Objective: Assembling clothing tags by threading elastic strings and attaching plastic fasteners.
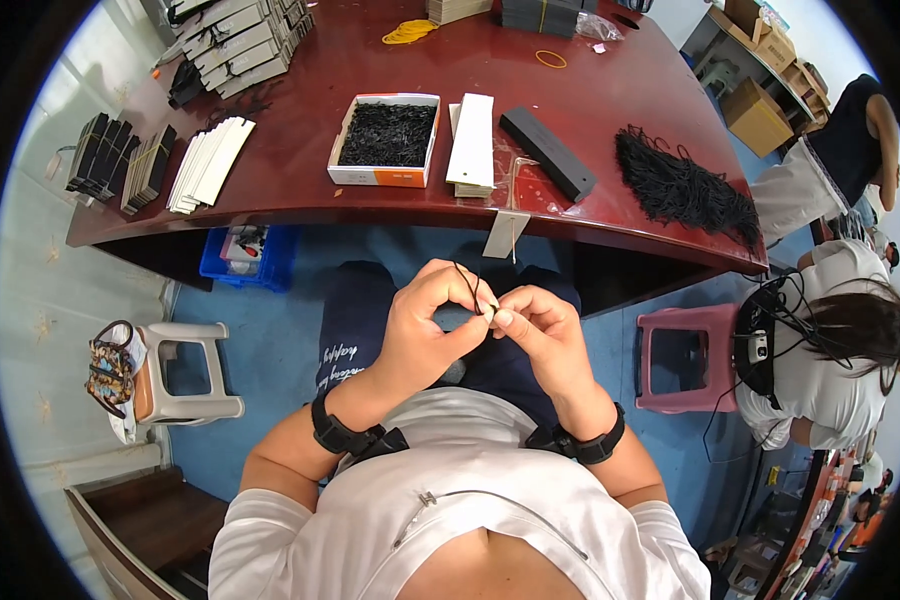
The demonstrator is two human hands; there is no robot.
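My left hand [432, 318] and my right hand [545, 338] meet in front of my lap, below the table edge, with thumbs and index fingers pinched together. A thin black cord [464, 277] loops up from my left fingertips. Both hands pinch around it where they meet, and a small pale bit shows there, too small to name. Beyond my hands, a pale strip with a thin string [507, 234] hangs off the table's front edge. A white and orange box [382, 178] of small black pieces, a stack of white cards [472, 140] and a long dark block [548, 154] lie nearest on the table.
A heap of black cords [678, 182] lies on the dark red table [510, 60], right. White cards [210, 165] and banded dark bundles [100, 155] sit left. Below are a blue bin [275, 262], a beige stool [208, 335] and a pink stool [670, 318]; a person sits at right.
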